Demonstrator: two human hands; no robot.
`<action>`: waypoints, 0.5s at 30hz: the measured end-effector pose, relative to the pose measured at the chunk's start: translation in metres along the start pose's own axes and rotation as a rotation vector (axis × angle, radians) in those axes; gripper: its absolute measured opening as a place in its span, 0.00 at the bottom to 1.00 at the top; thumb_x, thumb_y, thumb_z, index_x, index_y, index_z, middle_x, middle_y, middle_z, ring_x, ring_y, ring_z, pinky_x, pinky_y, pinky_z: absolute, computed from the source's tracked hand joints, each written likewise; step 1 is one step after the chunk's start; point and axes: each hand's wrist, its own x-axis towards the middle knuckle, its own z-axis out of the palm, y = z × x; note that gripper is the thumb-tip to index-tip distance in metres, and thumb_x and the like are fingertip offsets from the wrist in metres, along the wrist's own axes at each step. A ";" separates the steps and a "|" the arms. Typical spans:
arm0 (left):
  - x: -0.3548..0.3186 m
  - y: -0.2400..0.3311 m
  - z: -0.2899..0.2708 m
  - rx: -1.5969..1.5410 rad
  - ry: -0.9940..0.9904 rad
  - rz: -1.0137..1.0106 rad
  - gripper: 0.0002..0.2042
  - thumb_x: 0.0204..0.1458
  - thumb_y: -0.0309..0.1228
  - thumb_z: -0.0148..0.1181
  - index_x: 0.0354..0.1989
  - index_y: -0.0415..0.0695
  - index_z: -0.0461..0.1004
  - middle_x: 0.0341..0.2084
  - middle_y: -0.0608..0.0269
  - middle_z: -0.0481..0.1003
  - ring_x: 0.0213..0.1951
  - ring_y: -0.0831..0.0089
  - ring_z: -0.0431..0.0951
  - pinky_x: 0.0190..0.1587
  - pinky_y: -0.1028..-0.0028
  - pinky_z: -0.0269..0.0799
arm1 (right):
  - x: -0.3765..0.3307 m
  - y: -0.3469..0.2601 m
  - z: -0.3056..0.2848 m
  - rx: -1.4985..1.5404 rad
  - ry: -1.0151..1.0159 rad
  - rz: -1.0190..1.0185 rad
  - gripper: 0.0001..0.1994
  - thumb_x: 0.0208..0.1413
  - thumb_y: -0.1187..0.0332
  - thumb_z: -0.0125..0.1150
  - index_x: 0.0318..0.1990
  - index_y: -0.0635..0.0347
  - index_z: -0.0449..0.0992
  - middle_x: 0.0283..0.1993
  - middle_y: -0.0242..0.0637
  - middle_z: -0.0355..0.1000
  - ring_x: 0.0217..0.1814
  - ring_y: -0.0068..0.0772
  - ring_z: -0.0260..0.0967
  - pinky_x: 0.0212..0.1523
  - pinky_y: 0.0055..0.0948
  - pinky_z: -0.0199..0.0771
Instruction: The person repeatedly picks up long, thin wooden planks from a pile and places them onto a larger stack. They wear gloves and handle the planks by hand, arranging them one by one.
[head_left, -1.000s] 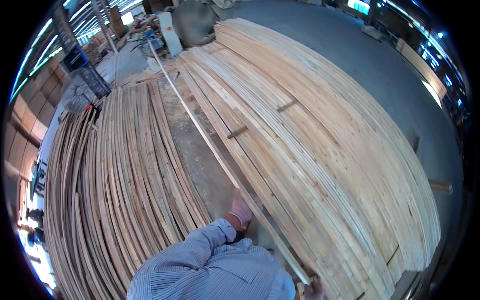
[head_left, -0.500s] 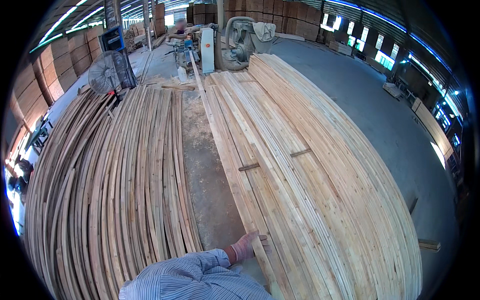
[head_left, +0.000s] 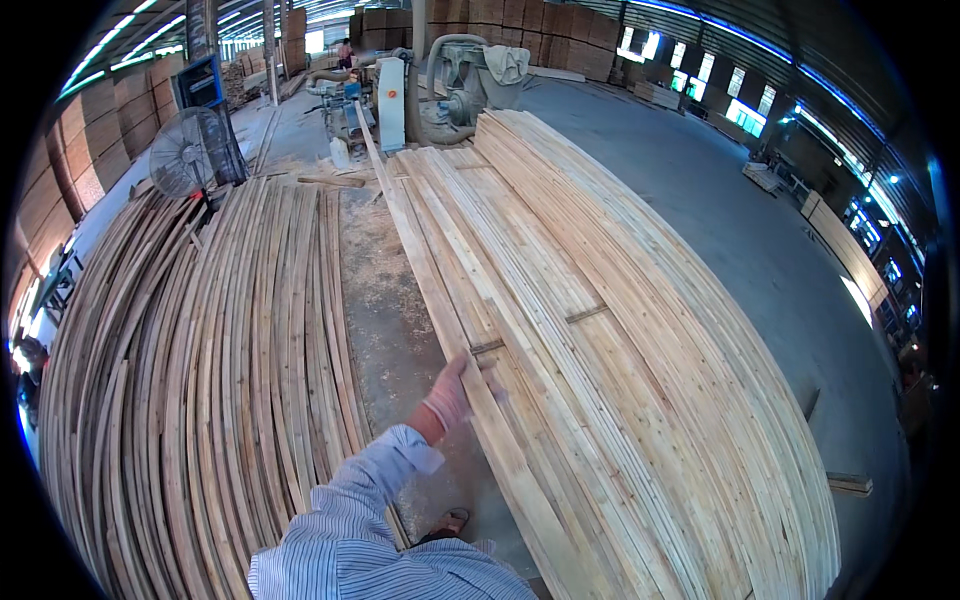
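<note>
Gloved left hand (head_left: 448, 393) had moved farther up the pale wooden strip (head_left: 495, 430), nearly level with the dark spacer (head_left: 488, 346): likely a fresh hold, nearer the far end. Fingers curled round its edge, tips blurred. Right hand out of view; couldn't tell its grip. Strip, long and slender, ran along the left edge of the board stack (head_left: 650, 310).

Standing fan (head_left: 182, 152) at left — blue-framed box (head_left: 200, 82) behind it (contents unclear) — pale cloth (head_left: 507, 64) draped over grey machinery (head_left: 461, 104).
</note>
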 end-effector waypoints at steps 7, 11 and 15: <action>0.060 0.055 0.003 0.093 0.343 0.068 0.35 0.58 0.63 0.43 0.58 0.41 0.62 0.41 0.53 0.72 0.46 0.51 0.74 0.56 0.48 0.68 | 0.028 -0.112 0.040 0.063 0.066 -0.116 0.29 0.53 0.37 0.54 0.40 0.56 0.83 0.37 0.46 0.79 0.44 0.49 0.77 0.47 0.45 0.73; 0.033 -0.015 -0.037 0.108 0.140 -0.058 0.36 0.61 0.60 0.39 0.70 0.46 0.53 0.65 0.54 0.61 0.65 0.54 0.61 0.66 0.50 0.58 | 0.038 -0.218 0.052 0.029 -0.150 -0.161 0.30 0.57 0.40 0.48 0.49 0.59 0.78 0.48 0.51 0.75 0.53 0.49 0.72 0.52 0.43 0.70; -0.038 -0.117 -0.040 0.301 -0.119 -0.604 0.29 0.61 0.50 0.45 0.65 0.45 0.58 0.65 0.58 0.61 0.65 0.61 0.60 0.69 0.58 0.50 | 0.039 -0.300 0.084 0.219 -0.241 -0.274 0.35 0.58 0.37 0.43 0.45 0.63 0.80 0.44 0.58 0.76 0.51 0.56 0.72 0.54 0.43 0.67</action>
